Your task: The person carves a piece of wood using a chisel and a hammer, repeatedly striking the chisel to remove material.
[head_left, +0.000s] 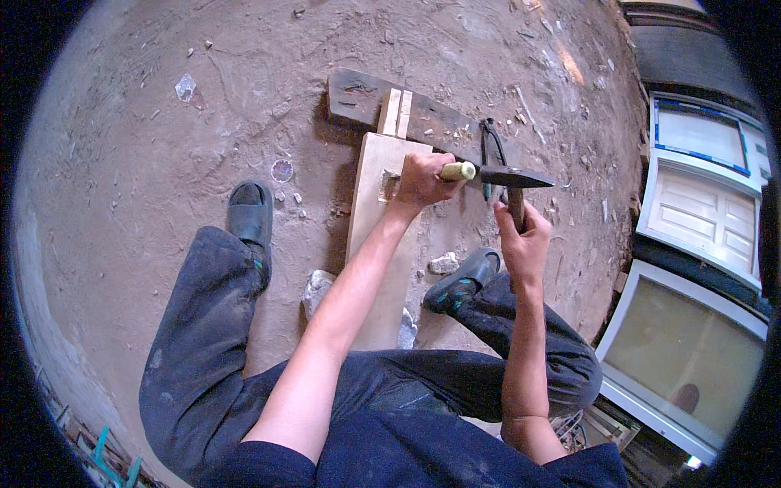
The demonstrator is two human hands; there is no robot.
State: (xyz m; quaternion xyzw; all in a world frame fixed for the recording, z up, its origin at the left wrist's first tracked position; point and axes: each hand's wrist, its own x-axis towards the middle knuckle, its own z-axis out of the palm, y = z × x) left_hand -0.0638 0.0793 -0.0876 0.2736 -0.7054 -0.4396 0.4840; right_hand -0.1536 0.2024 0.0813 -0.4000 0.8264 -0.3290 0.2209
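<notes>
Standing by, looking down at the seated worker. Pale plank [370, 183] runs lengthwise between the knees; its narrow far end [394, 112] lies over a dark beam [350, 91] set crosswise on the dirt floor [146, 146]. A rough recess [388, 185] shows in the plank's face, just beside the knuckles.

Left hand [427, 180]: fingers wrapped around the pale handle of what I take for a chisel [457, 171], butt end leaning out to the right. Blade hidden by the fist; cannot tell whether its edge touches wood.

Right hand [525, 236]: fingers closed around the handle of a hammer [517, 199]. One end of the hammer head is right at the chisel's butt; contact or small gap, cannot tell.

Notes on method (judgement): the step looks like chopping out the recess. Seat the edge before each blow and keep the grip firm but below the butt, clear of the hammer. Strike squarely along the handle's axis; with this lean, a glancing blow could skid toward the knuckles. Short taps and thin bites near the recess walls should limit splitting. Clear loose waste often so the cut line shows. Check that the plank sits firm on the beam and near the stones [317, 289], since rocking would waste force.
</notes>
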